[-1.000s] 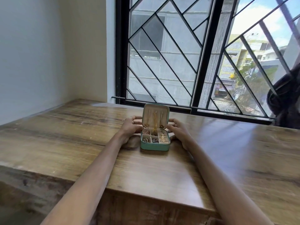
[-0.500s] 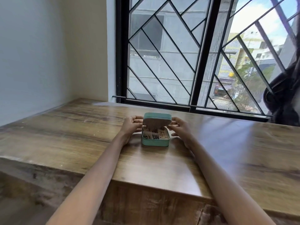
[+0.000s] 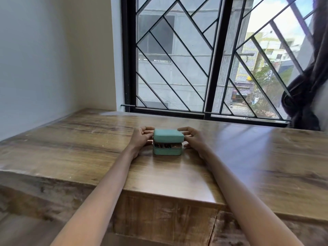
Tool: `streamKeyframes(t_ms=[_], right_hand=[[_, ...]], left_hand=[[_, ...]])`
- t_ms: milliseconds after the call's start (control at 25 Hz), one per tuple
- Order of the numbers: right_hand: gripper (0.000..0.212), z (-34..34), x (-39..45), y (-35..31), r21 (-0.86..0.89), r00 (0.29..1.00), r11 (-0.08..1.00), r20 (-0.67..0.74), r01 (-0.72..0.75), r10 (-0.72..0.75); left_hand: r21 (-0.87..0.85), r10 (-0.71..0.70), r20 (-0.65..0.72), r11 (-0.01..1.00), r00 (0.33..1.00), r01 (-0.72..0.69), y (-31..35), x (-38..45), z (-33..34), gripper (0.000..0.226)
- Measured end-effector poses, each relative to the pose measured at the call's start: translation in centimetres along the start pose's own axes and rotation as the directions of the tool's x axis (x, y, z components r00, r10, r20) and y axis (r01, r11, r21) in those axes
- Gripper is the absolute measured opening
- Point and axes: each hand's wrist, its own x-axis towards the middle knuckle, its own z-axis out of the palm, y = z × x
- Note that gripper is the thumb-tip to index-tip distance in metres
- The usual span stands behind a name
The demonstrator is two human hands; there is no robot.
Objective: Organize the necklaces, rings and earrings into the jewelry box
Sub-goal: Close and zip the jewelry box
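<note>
No brand, label or writing can be read anywhere in the view.

At the far left a plain pale wall (image 3: 44,59) meets the wooden table (image 3: 71,139), whose grained top runs the whole width of the scene and ends in a thick near edge.

The left hand (image 3: 141,139) lies on the table just left of the jewelry box (image 3: 167,144). Its fingers (image 3: 148,129) are curled toward the box and touch the left end of the lid (image 3: 168,135); the thumb side sits low beside the base. The hand grasps the lid's left edge loosely rather than clenching it.

The jewelry box is small and teal, standing on the table near its middle, well back from the near edge. The lid is tilted down over the base but a narrow gap shows along the near side, and through it small pieces of jewelry (image 3: 165,146) can be made out in the compartments; which pieces they are is too small to tell.

The right hand (image 3: 194,139) is just right of the box and blurred. Its fingers (image 3: 184,129) are spread and only slightly bent, the tips at the lid's right end; whether they actually touch it cannot be told. It is relaxed, gripping nothing.

Beyond the table a black-framed window with a diagonal grille (image 3: 195,59) shows buildings outside, and a dark curtain (image 3: 308,86) hangs at the far right.
</note>
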Motion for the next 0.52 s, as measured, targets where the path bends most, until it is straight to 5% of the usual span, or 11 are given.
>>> streamKeyframes(t_ms=[280,520], right_hand=[[0.045,0.06,-0.14,-0.19,0.051,0.997,0.996,0.01,-0.078,0.078],[0.017,0.17,-0.41,-0.57,0.084,0.998,0.994,-0.004,-0.067,0.068]], left_hand=[[0.122,-0.05,0.15,0.992,0.987,0.031,-0.06,-0.4,0.0,0.042],[0.17,-0.052,0.223,0.985,0.973,0.014,0.14,-0.55,-0.32,0.055]])
